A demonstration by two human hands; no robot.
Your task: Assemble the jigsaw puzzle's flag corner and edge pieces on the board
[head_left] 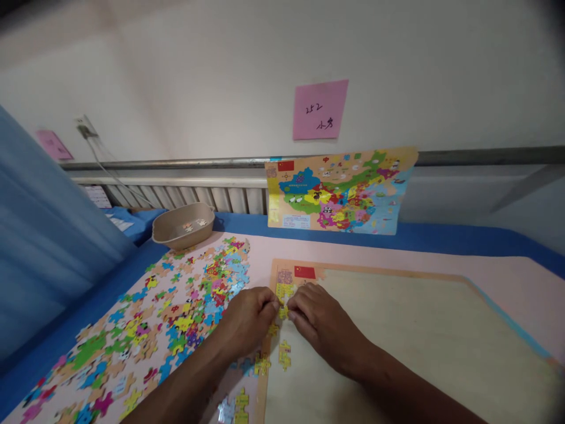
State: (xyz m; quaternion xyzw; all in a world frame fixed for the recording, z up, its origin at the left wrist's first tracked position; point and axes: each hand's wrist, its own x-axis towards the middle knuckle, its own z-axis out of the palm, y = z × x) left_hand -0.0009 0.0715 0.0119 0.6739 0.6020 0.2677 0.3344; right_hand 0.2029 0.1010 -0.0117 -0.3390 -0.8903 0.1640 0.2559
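Note:
My left hand (253,315) and my right hand (315,321) meet near the upper left corner of a puzzle board (397,347). Between them is a yellow puzzle piece (283,312), pinched by the fingertips of both hands, just below the joined corner pieces. Those joined pieces show a red flag (304,272) and small printed text. Below my hands a loose yellow piece (285,355) lies on the board. More yellow pieces (263,364) rest on the board's left border.
Many loose puzzle pieces (180,324) spread over the pink surface at the left. A beige basket (183,227) with a few pieces stands behind them. A colourful map picture (339,194) leans at the back against the wall rail. A blue curtain (53,247) hangs at the left.

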